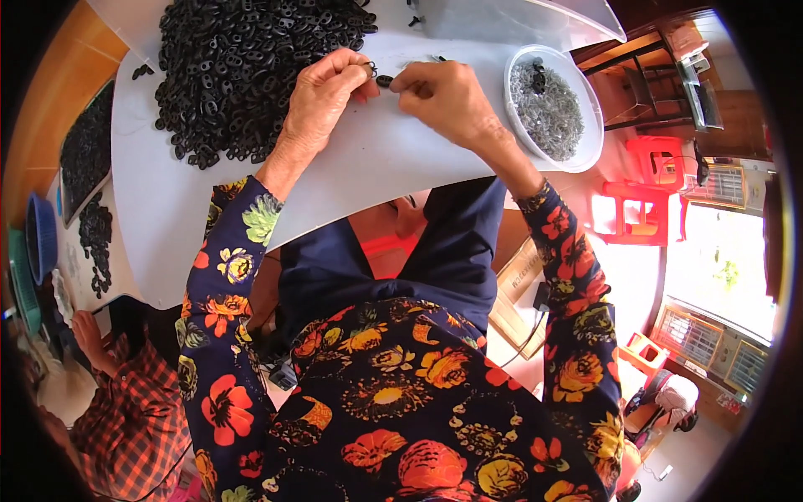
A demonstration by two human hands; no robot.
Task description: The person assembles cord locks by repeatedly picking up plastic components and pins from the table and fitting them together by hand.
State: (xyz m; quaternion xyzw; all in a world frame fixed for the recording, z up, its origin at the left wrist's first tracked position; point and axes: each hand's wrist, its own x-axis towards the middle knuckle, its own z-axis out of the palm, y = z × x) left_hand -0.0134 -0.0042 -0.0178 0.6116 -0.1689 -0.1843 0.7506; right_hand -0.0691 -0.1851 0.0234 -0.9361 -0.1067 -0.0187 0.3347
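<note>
A pile of parts [238, 79] lies left of the tub [593, 113].

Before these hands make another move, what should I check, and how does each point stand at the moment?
1. Left hand has a small dark piece at its fingertips: ok.
2. Right hand grips the small black oval piece beside its fingertips: cannot tell; contact is unclear.
3. Big heap of black plastic two-holed pieces lies near the left hand: ok.
4. Round, whitish plastic tub stands to the right of the right hand: ok.
5. Tub holds only small, clear plastic parts: not ok; a black clump lies among them.
6. Co-worker's hand is well apart, at lower left: ok.
</note>
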